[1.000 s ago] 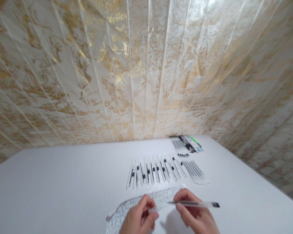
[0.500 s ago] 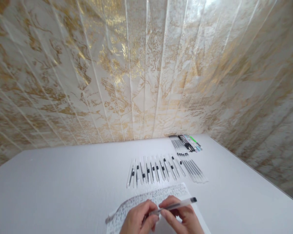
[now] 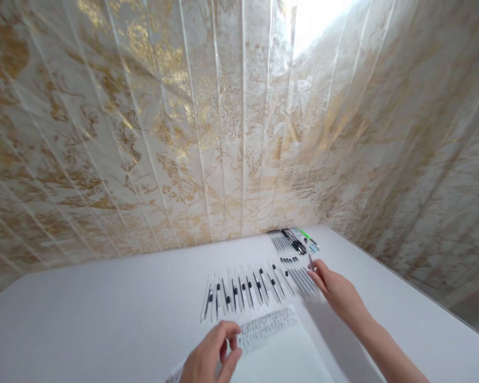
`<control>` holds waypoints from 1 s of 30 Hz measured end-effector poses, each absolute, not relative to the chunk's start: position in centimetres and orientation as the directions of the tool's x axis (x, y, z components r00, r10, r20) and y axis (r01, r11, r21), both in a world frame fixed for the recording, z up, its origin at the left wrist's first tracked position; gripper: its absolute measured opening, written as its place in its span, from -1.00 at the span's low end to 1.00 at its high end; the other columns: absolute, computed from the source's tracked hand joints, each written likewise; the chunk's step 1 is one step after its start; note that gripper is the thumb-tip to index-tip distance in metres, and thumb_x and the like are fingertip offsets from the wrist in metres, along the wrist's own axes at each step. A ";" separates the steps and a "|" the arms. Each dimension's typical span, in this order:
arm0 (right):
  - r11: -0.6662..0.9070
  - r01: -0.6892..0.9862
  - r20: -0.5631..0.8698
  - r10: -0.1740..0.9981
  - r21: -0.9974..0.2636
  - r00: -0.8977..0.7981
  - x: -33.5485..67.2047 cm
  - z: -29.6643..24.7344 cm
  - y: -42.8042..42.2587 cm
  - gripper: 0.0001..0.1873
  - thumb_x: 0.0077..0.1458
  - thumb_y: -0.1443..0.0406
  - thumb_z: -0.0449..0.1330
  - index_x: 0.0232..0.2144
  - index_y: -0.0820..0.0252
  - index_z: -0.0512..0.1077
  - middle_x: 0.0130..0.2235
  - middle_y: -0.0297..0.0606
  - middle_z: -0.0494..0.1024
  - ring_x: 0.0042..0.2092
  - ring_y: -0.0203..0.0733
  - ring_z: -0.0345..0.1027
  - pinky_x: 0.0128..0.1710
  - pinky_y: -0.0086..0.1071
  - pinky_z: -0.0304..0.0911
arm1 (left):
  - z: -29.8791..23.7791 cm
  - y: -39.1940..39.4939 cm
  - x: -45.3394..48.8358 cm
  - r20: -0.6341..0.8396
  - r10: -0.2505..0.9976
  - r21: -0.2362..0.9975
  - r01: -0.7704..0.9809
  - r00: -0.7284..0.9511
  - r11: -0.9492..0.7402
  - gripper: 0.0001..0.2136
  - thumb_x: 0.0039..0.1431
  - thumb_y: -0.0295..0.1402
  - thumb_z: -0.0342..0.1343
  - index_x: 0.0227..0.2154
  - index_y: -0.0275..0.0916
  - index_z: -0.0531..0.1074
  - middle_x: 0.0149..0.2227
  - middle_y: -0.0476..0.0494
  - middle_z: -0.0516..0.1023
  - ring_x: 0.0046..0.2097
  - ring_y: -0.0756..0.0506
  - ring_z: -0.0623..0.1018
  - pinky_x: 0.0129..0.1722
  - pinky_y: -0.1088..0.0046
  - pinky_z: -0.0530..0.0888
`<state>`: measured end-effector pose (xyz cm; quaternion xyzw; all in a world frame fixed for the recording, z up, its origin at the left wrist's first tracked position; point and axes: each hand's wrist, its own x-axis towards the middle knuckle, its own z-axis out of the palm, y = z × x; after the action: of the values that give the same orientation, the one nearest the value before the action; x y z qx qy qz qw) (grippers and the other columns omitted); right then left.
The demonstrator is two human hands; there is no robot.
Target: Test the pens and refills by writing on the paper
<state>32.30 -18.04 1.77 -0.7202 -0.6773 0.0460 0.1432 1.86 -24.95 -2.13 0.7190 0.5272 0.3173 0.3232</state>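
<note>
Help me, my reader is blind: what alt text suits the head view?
The right hand pinches what looks like a pen above a white table; the left hand curls open over a partly written sheet. Beyond it, pen parts lie in a row.

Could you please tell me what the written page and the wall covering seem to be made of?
The written page looks like matte white paper, glare-free, with dark writing. The wall covering seems glossy, perhaps plastic or metallic film, given its creases and bright glare.
</note>
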 end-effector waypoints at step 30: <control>0.123 0.910 0.235 0.971 -0.395 -0.029 29.6 7.1 -14.0 -0.68 0.18 0.19 -0.07 -0.22 0.09 0.45 -0.34 -0.22 0.62 -0.33 -0.07 0.47 -0.37 -0.35 0.18 | -0.9 -15.8 0.4 0.001 0.998 -0.016 0.998 0.068 -0.068 -0.56 0.15 -0.74 -0.27 -0.02 -0.37 0.34 -0.03 -0.39 0.41 -0.05 -0.23 0.46 -0.13 0.27 0.45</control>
<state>29.62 -14.00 7.14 -0.6589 -0.7140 0.0672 0.2270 0.40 -15.78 -0.94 0.7308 0.6825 -0.0051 -0.0064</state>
